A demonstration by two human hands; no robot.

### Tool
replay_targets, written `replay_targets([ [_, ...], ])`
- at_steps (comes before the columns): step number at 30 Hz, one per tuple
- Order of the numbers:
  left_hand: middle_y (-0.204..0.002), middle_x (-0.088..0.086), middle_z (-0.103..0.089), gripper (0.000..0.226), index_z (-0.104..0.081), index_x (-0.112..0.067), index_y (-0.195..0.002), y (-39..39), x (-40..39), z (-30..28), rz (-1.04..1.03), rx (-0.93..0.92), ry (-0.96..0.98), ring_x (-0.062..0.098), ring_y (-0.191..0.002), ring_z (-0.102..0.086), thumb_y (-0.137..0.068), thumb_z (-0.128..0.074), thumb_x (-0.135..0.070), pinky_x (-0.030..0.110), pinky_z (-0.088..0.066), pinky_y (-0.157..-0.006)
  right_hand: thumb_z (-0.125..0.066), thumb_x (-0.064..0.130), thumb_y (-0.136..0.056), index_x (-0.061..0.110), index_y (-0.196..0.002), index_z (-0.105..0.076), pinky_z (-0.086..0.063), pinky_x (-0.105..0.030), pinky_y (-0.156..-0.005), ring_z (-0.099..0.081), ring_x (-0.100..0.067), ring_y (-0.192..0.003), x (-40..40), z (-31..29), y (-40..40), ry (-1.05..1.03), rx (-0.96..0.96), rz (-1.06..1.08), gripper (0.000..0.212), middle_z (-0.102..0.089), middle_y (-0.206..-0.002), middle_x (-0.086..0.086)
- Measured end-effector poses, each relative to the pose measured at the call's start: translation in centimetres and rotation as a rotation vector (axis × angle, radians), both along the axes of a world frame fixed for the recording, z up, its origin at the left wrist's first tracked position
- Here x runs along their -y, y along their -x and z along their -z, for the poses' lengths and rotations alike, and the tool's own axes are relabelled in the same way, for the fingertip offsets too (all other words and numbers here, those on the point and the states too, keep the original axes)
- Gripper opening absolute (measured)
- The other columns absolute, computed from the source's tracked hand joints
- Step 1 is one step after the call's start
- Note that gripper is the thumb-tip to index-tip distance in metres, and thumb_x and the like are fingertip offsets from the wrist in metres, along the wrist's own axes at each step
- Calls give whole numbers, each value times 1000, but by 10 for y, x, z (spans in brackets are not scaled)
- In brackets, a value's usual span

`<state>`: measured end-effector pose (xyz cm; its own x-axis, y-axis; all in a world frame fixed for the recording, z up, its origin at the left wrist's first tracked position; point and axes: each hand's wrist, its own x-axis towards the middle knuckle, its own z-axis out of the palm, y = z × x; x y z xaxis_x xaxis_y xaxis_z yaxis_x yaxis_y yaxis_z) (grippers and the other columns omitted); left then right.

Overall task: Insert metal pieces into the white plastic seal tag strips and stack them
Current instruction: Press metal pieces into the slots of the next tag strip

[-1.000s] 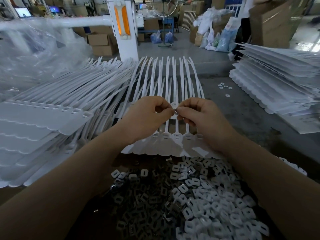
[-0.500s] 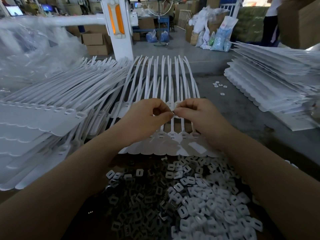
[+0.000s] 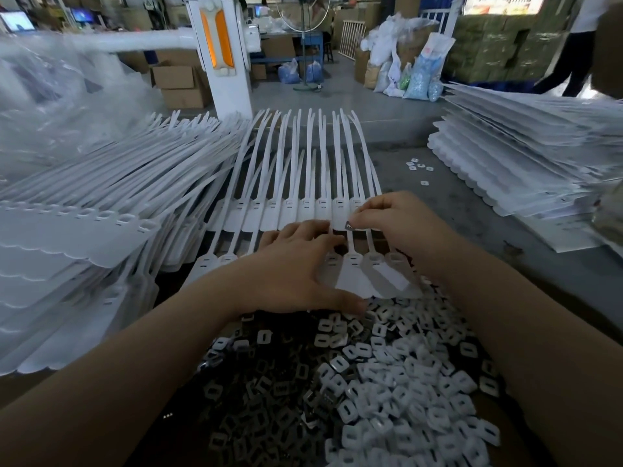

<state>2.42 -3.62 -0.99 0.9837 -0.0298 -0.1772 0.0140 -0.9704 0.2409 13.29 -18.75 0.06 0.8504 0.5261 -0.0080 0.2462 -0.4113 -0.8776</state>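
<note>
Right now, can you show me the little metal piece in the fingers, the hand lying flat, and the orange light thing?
metal piece [image 3: 348, 225], head view, its dark face.
left hand [image 3: 290, 267], head view, back of hand.
orange reflector [image 3: 217, 37], head view, orange panel.

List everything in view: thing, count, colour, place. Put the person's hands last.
seal tag strip sheet: one, white, centre, under both hands
second strip sheet: one, white, just beyond the first
left stack of strips: one stack, white, left
right stack of strips: one stack, white, right
metal pieces: many, dark grey, near heap, left part
plastic caps: many, white, near heap, right part
loose caps: a few, white, on the grey table
cardboard boxes: several, brown, behind the white post
left hand: flat on the sheet
right hand: pinches one small metal piece
</note>
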Motion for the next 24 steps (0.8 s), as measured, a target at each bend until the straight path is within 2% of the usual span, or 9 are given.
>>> replay_targets([
  [2, -161, -13, -5, 111, -18, -42, -149, 0, 0, 2, -8, 10, -7, 12, -147, -4, -55, -38, -98, 47, -4, -117, -71, 23, -85, 13, -86, -75, -50, -25, -62, -65, -16, -86, 2, 0, -5, 46, 8, -8, 10, -70, -93, -1],
  [4, -162, -13, -3, 111, -15, -44, -149, 1, -1, 4, -7, 13, -20, 12, -148, -2, -55, -32, -100, 48, -2, -117, -71, 20, -85, 12, -84, -75, -48, -17, -50, -63, -11, -70, 6, 0, -9, 71, -25, -5, 9, -70, -82, -5],
  [5, -163, -13, -1, 110, -13, -45, -149, 1, -2, 5, -4, 8, -36, 12, -149, 0, -55, -29, -101, 49, -1, -117, -72, 19, -84, 11, -82, -75, -45, -15, -45, -61, -8, -59, 8, 0, -11, 83, -44, -3, 9, -68, -73, -5],
  [7, -163, -12, 5, 110, -8, -44, -150, 1, -3, 6, 8, -13, -75, 14, -150, 6, -57, -23, -101, 51, 2, -118, -73, 18, -82, 11, -76, -75, -44, -18, -48, -57, -5, -49, 12, 0, -15, 123, -65, -12, 9, -66, -61, -1],
  [11, -163, -11, 16, 112, 1, -43, -152, 1, -3, 6, 9, -67, -101, 15, -150, 16, -55, -17, -98, 53, 7, -119, -76, 18, -78, 10, -74, -76, -51, -27, -59, -62, -15, -60, 21, 0, -22, 147, -131, -52, 9, -70, -63, -1],
  [16, -161, -11, 24, 119, 7, -41, -153, 0, -2, 5, -10, -125, -113, 13, -147, 24, -52, -15, -99, 61, 5, -117, -79, 21, -74, 13, -74, -77, -55, -41, -80, -67, -25, -80, 24, -2, -23, 227, -102, -60, 8, -74, -83, -10],
  [18, -161, -11, 25, 120, 7, -41, -154, -1, -2, 5, -16, -135, -108, 12, -147, 25, -51, -16, -99, 62, 5, -117, -80, 21, -73, 12, -74, -77, -55, -38, -79, -67, -24, -81, 24, -2, -23, 252, -89, -64, 9, -74, -81, -7],
  [21, -161, -11, 25, 119, 7, -41, -154, 0, -2, 5, -18, -141, -100, 13, -147, 25, -52, -17, -99, 63, 6, -116, -80, 22, -75, 15, -74, -77, -49, -30, -66, -63, -19, -74, 24, -1, -21, 299, -65, -76, 8, -73, -79, -6],
  [24, -161, -11, 24, 117, 6, -41, -153, 0, -2, 5, -17, -136, -99, 13, -147, 24, -53, -18, -98, 64, 5, -116, -80, 24, -75, 17, -76, -77, -46, -29, -66, -63, -18, -77, 24, -2, -20, 323, -56, -87, 8, -72, -82, -3],
])
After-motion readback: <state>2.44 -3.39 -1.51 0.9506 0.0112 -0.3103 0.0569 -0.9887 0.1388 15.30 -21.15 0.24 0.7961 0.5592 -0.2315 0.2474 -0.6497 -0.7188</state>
